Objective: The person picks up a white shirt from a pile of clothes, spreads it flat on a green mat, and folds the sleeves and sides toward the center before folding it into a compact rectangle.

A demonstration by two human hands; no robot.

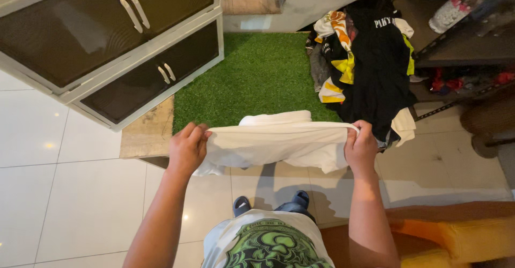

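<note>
So from my remote seat I've got both hands up in front: left hand (186,149) has its grip pinched tight on one end of a cream-white garment (279,142), right hand (360,147) clamped on the other end. The cloth hangs stretched between them, partly folded, above the white tile floor (70,193). Behind it there's a green turf mat (257,75), a pile of clothes (370,59) to the right, and a dark-doored cabinet (107,37) on the left.
</note>
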